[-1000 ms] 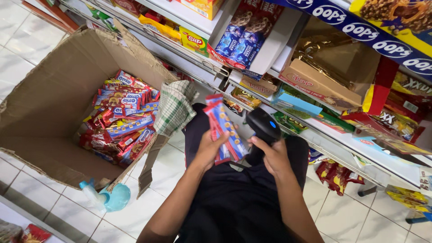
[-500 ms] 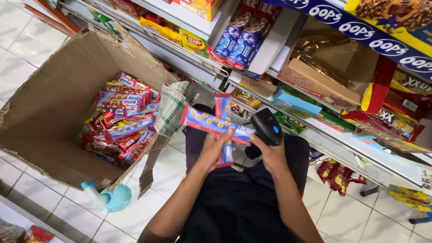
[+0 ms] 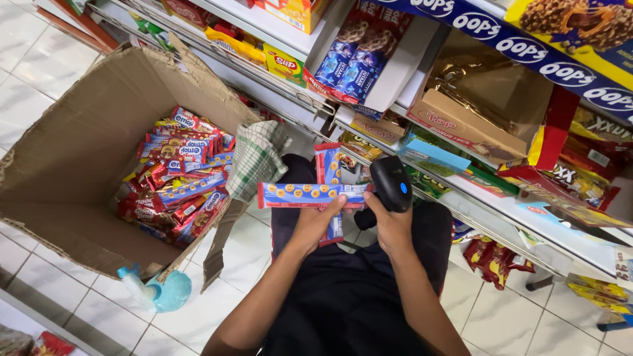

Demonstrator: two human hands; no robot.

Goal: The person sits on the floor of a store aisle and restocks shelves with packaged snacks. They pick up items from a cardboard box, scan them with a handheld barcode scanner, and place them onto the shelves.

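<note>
My left hand (image 3: 316, 224) grips several long red-and-blue biscuit packets (image 3: 310, 195); one lies crosswise on top, the others point up toward the shelf. My right hand (image 3: 389, 221) holds a black handheld barcode scanner (image 3: 390, 183) with a blue light, its head right beside the crosswise packet's right end. Both hands are above my lap, in front of the shelves.
An open cardboard box (image 3: 79, 138) on the tiled floor at the left holds several more red-and-blue packets (image 3: 178, 175). A checked cloth (image 3: 256, 158) hangs over its edge. A blue spray bottle (image 3: 158, 290) lies by the box. Stocked shelves (image 3: 461, 105) fill the right.
My left hand turned one packet from upright to lying crosswise on top of the others. The scanner in my right hand rose slightly and came closer to the packet's end.
</note>
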